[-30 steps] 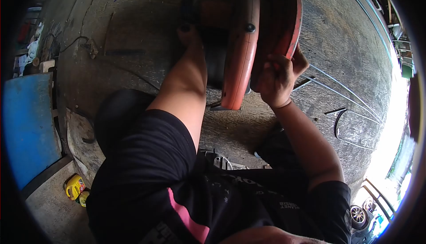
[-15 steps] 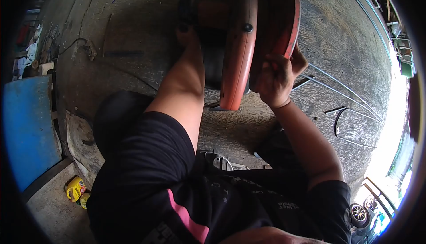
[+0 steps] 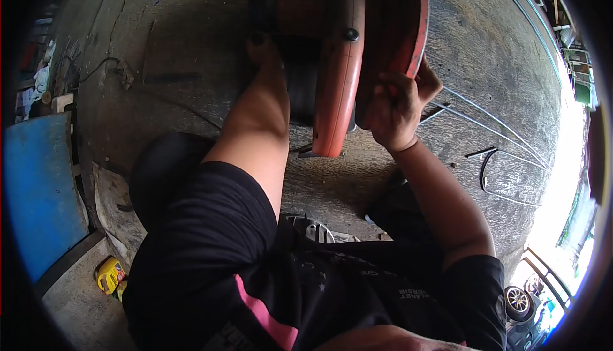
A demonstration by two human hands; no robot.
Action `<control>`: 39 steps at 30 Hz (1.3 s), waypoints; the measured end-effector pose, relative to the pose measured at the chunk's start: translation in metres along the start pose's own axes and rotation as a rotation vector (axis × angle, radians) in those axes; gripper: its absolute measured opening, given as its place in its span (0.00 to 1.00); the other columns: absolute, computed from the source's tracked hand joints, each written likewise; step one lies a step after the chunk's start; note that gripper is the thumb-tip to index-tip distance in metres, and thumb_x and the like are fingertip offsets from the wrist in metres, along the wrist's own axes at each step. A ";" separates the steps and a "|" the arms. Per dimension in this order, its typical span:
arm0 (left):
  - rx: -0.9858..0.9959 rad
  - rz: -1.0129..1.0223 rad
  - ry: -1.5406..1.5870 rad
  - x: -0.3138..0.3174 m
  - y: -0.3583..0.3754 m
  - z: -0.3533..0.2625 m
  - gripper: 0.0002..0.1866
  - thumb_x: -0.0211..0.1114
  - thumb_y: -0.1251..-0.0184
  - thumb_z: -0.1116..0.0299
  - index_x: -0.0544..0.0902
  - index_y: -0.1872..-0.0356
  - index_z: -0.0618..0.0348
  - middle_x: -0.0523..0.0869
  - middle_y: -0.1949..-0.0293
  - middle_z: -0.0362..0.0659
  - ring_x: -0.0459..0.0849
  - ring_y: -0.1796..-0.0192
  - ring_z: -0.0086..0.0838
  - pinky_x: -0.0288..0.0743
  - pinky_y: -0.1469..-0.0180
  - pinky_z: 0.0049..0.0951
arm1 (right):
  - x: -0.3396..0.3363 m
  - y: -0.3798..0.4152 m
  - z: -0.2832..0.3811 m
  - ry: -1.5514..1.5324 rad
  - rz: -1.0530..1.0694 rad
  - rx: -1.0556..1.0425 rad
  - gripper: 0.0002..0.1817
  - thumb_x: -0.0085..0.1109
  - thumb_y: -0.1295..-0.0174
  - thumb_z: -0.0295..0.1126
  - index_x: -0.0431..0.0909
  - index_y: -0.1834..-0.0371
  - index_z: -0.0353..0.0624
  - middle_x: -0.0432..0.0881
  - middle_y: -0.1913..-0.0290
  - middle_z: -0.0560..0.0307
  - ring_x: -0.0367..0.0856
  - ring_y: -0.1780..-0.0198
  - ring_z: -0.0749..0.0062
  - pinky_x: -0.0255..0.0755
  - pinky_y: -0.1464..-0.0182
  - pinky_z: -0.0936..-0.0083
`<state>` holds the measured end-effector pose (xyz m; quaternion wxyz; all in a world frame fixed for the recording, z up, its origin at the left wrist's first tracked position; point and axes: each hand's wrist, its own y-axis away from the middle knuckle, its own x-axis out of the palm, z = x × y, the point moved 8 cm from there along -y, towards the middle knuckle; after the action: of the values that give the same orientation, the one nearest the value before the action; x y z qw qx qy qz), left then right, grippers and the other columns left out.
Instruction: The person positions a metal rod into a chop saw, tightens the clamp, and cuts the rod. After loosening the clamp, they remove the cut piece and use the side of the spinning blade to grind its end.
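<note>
A large red power tool, shaped like a cut-off saw, stands at the top centre, with a round red guard or disc on its right. My right hand is closed on the lower edge of that red round part, thumb and fingers pinching it. On the tool's left side, my left hand reaches to the dark base below the motor. Shadow covers most of its fingers, so their grip cannot be made out.
Thin metal rods and a bent black-and-metal piece lie on the worn floor at right. A blue panel stands at far left, above a yellow bottle. A cable runs left of my left arm.
The whole view has shifted slightly, so the tool and both arms appear a little further left. Both hands keep the same places on the tool.
</note>
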<state>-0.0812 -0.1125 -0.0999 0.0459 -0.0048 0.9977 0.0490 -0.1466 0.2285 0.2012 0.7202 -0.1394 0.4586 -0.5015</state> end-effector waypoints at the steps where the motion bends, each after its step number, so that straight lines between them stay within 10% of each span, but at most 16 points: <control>1: -0.001 0.002 -0.001 0.000 -0.001 0.001 0.21 0.69 0.45 0.69 0.78 0.49 0.61 0.83 0.51 0.49 0.81 0.48 0.38 0.72 0.42 0.35 | 0.000 0.000 0.000 0.006 0.002 -0.002 0.12 0.61 0.51 0.23 0.79 0.61 0.46 0.57 0.35 0.34 0.56 0.35 0.45 0.55 0.34 0.58; 7: -0.119 0.091 0.013 0.007 -0.005 0.014 0.31 0.64 0.42 0.79 0.68 0.35 0.58 0.75 0.40 0.48 0.77 0.42 0.36 0.72 0.41 0.34 | -0.001 -0.001 0.000 0.012 0.015 0.002 0.13 0.61 0.52 0.23 0.79 0.61 0.46 0.57 0.36 0.34 0.55 0.34 0.44 0.55 0.34 0.58; 9: -0.044 -0.016 0.031 0.001 -0.008 0.013 0.20 0.68 0.45 0.70 0.78 0.49 0.61 0.83 0.51 0.49 0.81 0.48 0.38 0.72 0.43 0.35 | -0.001 -0.002 0.000 0.013 0.015 -0.003 0.12 0.61 0.52 0.23 0.79 0.61 0.46 0.57 0.36 0.34 0.55 0.34 0.44 0.55 0.34 0.58; 39: 0.028 -0.028 -0.034 -0.002 -0.004 -0.001 0.20 0.69 0.47 0.74 0.79 0.51 0.61 0.83 0.54 0.48 0.82 0.52 0.36 0.75 0.47 0.35 | -0.001 -0.003 0.001 0.006 0.010 0.014 0.13 0.62 0.53 0.22 0.79 0.62 0.47 0.58 0.37 0.37 0.57 0.34 0.45 0.57 0.35 0.58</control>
<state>-0.0789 -0.1166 -0.0988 0.0636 -0.0173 0.9972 0.0346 -0.1479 0.2279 0.2039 0.7223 -0.1306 0.4578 -0.5017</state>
